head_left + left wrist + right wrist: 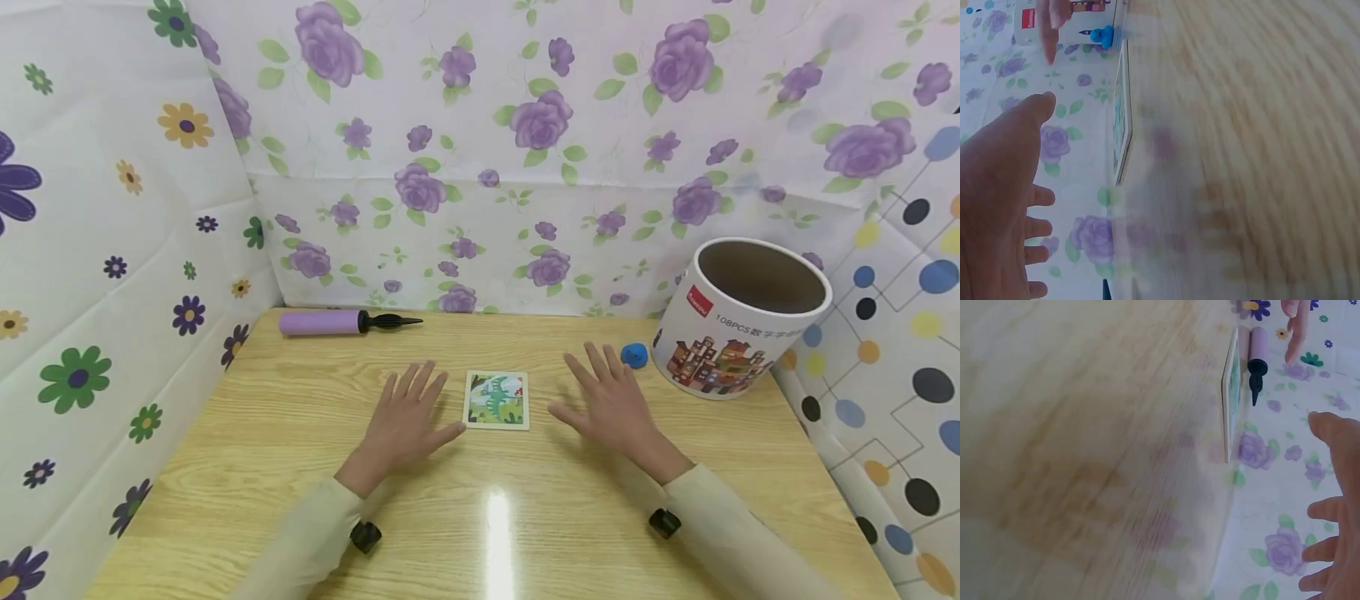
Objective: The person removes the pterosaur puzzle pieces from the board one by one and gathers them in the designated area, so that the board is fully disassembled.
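Observation:
A square picture puzzle board (497,400) with a green dinosaur on it lies flat on the wooden table. To its left my left hand (405,427) is held with fingers spread, the thumb tip close to the board's lower left corner. On the other side my right hand (611,408) also has its fingers spread, thumb pointing toward the board. Both wrist views show a gap between the hand and the tabletop, with nothing held. In the left wrist view the board (1122,115) appears edge-on beyond the thumb; the right wrist view shows the board (1231,397) likewise.
A purple hand pump (330,322) with a black nozzle lies at the back left. At the back right stands a large white printed bucket (738,325), with a small blue object (634,355) beside it. Patterned cloth (480,167) walls the table at the back and sides.

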A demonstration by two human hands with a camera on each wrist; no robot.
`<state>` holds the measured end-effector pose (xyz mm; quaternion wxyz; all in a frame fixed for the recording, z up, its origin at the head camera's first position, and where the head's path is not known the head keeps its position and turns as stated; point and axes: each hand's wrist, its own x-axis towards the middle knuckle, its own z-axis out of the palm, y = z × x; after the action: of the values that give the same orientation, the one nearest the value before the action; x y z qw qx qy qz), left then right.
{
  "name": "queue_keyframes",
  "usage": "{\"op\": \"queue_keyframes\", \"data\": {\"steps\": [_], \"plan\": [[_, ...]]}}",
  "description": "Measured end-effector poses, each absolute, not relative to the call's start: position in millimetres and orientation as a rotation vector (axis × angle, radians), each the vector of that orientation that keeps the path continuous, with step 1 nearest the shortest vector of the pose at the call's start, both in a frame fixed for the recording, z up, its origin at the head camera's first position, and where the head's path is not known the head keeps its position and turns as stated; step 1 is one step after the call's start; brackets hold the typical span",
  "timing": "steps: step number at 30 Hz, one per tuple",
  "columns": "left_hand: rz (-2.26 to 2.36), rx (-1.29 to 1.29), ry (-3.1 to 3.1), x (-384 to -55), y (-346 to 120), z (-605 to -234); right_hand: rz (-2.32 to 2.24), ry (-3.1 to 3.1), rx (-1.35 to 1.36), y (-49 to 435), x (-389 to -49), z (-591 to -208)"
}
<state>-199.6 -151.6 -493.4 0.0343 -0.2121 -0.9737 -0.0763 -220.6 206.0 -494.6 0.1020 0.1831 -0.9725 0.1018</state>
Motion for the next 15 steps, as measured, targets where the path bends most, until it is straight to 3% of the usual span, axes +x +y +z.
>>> {"op": "queue_keyframes", "data": {"steps": [15], "plan": [[-0.370, -0.824, -3.054, -190, -106, -508, 0.596, -2.835, 0.760, 185, -249, -498]]}}
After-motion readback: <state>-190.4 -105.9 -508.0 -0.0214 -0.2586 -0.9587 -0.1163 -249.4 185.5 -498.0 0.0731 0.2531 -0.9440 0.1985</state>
